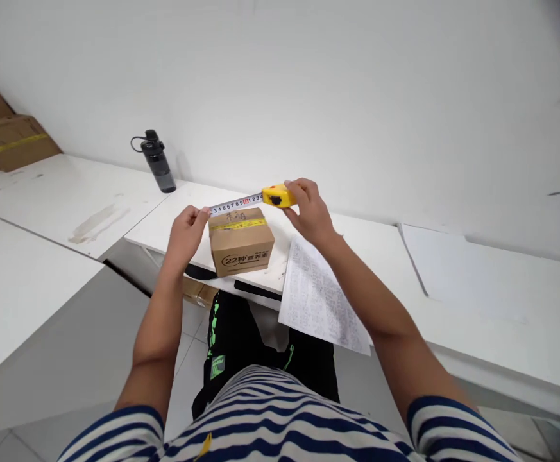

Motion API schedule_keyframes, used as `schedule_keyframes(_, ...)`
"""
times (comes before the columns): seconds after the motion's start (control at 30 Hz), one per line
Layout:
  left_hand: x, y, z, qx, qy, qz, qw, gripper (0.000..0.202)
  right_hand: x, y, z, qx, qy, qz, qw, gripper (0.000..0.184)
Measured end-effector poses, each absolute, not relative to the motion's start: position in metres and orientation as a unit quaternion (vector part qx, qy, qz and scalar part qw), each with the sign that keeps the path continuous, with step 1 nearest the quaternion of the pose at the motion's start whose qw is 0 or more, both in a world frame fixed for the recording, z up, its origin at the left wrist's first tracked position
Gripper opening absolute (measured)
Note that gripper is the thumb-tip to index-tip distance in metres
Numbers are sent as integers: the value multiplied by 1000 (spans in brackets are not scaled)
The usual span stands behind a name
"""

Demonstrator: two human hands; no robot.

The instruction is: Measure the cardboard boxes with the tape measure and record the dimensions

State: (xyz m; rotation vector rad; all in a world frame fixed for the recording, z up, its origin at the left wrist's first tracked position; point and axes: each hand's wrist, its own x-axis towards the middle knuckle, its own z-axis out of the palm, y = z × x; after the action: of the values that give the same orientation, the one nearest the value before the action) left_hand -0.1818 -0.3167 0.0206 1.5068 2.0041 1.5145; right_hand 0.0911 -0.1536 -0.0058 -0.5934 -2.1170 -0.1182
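A small brown cardboard box (241,240) with yellow tape across its top sits near the table's front edge. Over its far top edge stretches the numbered blade of a yellow tape measure (274,195). My right hand (311,210) is closed around the tape measure's case, just beyond the box's right side. At the left end, my left hand (188,232) pinches the tip of the blade beside the box's back left corner. Fingers hide the blade's end.
A written sheet of paper (318,292) hangs over the table edge right of the box. A dark water bottle (158,163) stands against the wall. Larger cardboard boxes (15,141) are stacked at far left, and more white paper (433,263) lies at right.
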Motion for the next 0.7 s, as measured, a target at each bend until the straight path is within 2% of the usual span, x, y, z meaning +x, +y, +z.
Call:
schedule_keyframes(0.1,-135,-350,21,595,624,505,44,38,115,-206,-22,-194,-849,-83,485,49)
schedule_keyframes(0.17,-107,-364,2,664,566,486,60,40,129,-249,-49,-172,-852,-87,487,48)
schedule_keyframes(0.27,-70,-358,-38,671,501,512,193,47,142,-296,-95,-219,-831,-60,508,55)
schedule_keyframes(0.37,-33,-321,-69,612,459,507,396,63,153,-307,-122,-314,-792,-16,524,63)
schedule_keyframes(0.43,-7,-282,-80,558,430,482,521,70,167,-293,-123,-389,-780,43,489,65)
schedule_keyframes(0.5,18,-239,-88,512,439,471,569,66,187,-264,-113,-446,-789,120,404,62)
schedule_keyframes(0.53,28,-218,-91,508,460,470,556,61,199,-245,-107,-459,-803,156,345,57)
schedule_keyframes(0.6,43,-180,-98,521,545,498,428,44,223,-202,-94,-502,-818,171,225,47)
schedule_keyframes(0.7,50,-144,-109,597,607,463,244,34,242,-139,-80,-640,-762,78,68,60)
